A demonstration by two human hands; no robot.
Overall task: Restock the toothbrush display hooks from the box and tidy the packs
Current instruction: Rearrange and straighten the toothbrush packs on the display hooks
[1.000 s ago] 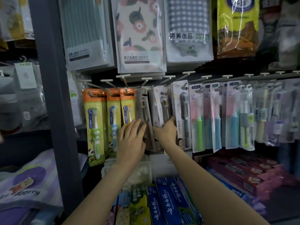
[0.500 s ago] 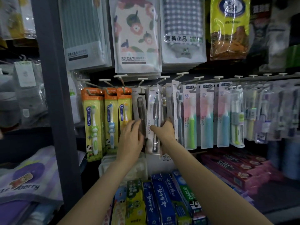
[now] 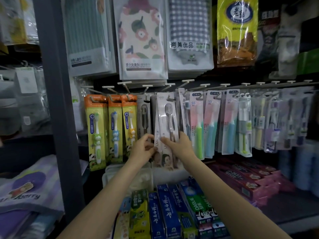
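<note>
A row of display hooks (image 3: 205, 86) carries hanging toothbrush packs. White toothbrush packs (image 3: 166, 118) hang fanned out at the middle of the row. My left hand (image 3: 144, 149) pinches their lower left edge. My right hand (image 3: 179, 146) grips their lower part from the right, thumb across the front. Left of them hang a dark grey pack (image 3: 144, 114) and three orange-topped children's toothbrush packs (image 3: 113, 128). Pink-and-green and pink-and-blue packs (image 3: 212, 125) hang to the right. No box is in view.
A dark upright post (image 3: 57, 100) stands to the left of the hooks. Towel packs (image 3: 141, 38) hang above the row. Toothpaste boxes (image 3: 169, 211) lie on the shelf below my forearms, with red boxes (image 3: 248, 178) to the right. More clear packs (image 3: 276, 121) hang far right.
The white packs, edge-on between my hands before, are now turned face-forward and fanned. Both hands have closed on their lower part, and the view has moved closer to the hooks.
</note>
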